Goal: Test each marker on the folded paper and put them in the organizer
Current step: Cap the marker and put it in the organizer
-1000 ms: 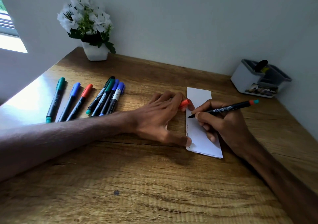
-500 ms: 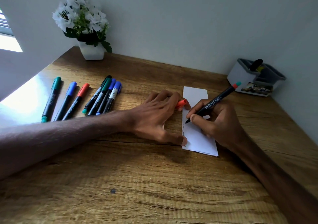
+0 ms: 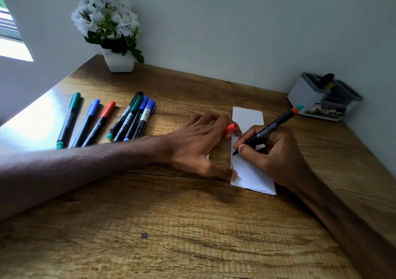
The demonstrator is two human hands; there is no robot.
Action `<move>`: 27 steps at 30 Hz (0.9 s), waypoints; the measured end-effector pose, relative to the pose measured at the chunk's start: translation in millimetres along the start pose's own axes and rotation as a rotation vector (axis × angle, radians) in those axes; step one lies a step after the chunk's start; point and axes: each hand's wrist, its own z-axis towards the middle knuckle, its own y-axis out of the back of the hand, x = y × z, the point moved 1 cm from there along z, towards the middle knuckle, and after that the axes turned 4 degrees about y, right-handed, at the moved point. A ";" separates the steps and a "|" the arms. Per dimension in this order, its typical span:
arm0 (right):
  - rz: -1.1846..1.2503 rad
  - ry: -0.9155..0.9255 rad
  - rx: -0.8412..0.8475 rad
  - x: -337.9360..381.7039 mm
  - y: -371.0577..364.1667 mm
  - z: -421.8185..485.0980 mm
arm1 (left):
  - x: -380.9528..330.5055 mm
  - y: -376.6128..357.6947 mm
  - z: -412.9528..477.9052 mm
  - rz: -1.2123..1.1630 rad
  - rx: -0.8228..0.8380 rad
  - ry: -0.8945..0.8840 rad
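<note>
The right hand (image 3: 276, 150) has its grip clenched on a black marker (image 3: 270, 128), tip touching the folded paper (image 3: 248, 118) below; the left hand (image 3: 199, 143) beside it apparently pinches an orange cap (image 3: 230, 127).

home desk | wooden desk (image 3: 192, 225) | flower pot (image 3: 119, 61) | organizer (image 3: 304, 99)

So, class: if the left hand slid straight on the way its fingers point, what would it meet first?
The left hand, holding an orange cap, points right, so it would likely first meet the folded paper, whose edge it already touches.
</note>
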 end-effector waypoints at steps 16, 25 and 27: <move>0.043 0.025 0.075 0.9 1.0 -3.1 | 0.5 0.1 0.0 0.018 -0.001 -0.021; 0.048 0.035 0.085 1.2 0.5 -3.7 | 0.6 -0.5 0.6 0.028 -0.011 -0.018; 0.057 0.042 0.097 1.9 0.6 -3.7 | 0.8 -0.8 0.9 0.026 -0.014 -0.012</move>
